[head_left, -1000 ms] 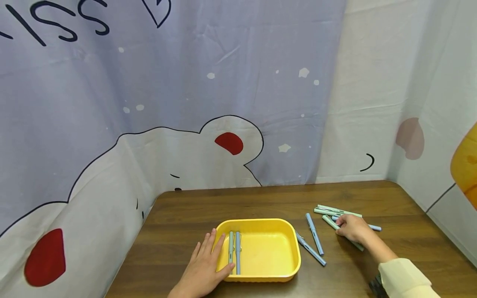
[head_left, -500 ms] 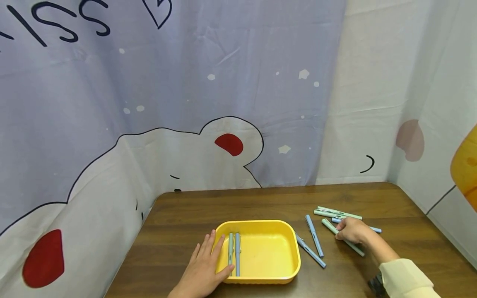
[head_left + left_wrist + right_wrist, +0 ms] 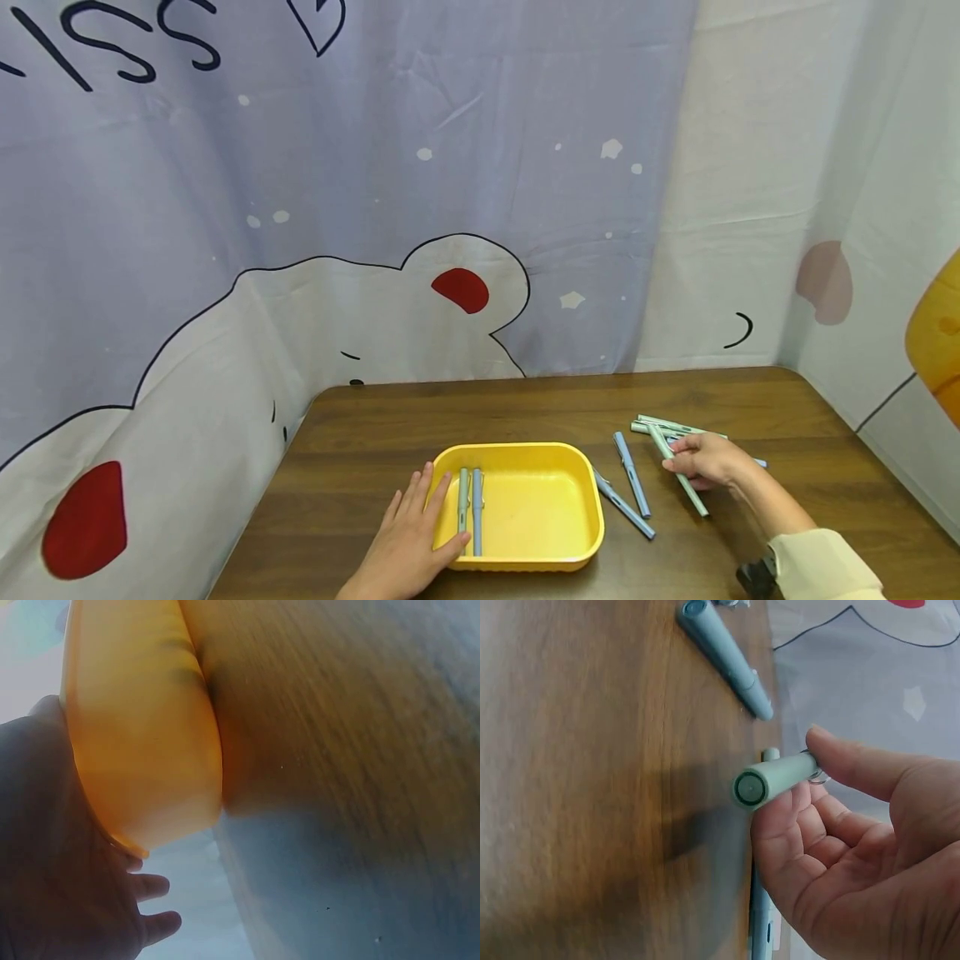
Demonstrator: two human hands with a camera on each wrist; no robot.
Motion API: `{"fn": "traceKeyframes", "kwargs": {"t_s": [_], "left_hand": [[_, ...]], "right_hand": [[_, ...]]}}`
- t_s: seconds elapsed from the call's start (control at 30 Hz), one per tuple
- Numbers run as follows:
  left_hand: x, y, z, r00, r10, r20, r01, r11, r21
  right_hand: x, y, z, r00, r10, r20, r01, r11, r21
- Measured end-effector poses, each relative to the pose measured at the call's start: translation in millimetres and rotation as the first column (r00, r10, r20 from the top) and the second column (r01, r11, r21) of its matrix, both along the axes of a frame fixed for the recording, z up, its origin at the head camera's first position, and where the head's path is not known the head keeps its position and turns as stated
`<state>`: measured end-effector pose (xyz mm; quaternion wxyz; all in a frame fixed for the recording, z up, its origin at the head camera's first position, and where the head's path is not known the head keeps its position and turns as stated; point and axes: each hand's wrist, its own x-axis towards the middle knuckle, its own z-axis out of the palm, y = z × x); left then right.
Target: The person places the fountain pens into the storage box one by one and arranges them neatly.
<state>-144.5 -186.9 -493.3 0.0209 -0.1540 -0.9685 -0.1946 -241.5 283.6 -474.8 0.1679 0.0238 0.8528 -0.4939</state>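
Observation:
A light green pen (image 3: pixel 691 493) is pinched between the thumb and fingers of my right hand (image 3: pixel 708 461); the right wrist view shows the end of this green pen (image 3: pixel 751 787) pointing toward the camera, above the table. My left hand (image 3: pixel 408 533) lies with spread, straight fingers over the left rim of a yellow tray (image 3: pixel 540 560). Inside the tray, a green pen (image 3: pixel 462 500) and a blue pen (image 3: pixel 477 512) lie side by side along the left wall. From the left wrist, the palm sits against the tray's outer side (image 3: pixel 150 742).
Two blue pens, one nearer the tray (image 3: pixel 626 506) and one beyond it (image 3: pixel 632 473), lie right of the tray. Green pens (image 3: pixel 645 422) and a partly covered blue pen (image 3: pixel 761 462) lie around the right hand. A printed curtain (image 3: pixel 450 167) hangs behind the wooden table (image 3: pixel 360 433).
My right hand has lifted the green pen from the table and shifted it slightly left, turning it steeper. The left hand and tray have stayed in place.

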Motion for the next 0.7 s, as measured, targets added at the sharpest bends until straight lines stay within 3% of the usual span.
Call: {"fn": "traceKeyframes", "kwargs": {"t_s": [0.3,0.7], "left_hand": [[0.6,0,0.3,1.0,0.0,-0.004,0.0,1.0,0.004],[-0.8,0,-3.9,1.0,0.013,-0.003,-0.013,1.0,-0.005]], "right_hand": [[5.5,-5,0.5,1.0,-0.021,0.017,0.023,0.994,-0.111],[12.0,-18,4.5,0.998,-0.066,0.017,0.068,0.987,-0.147]]}}
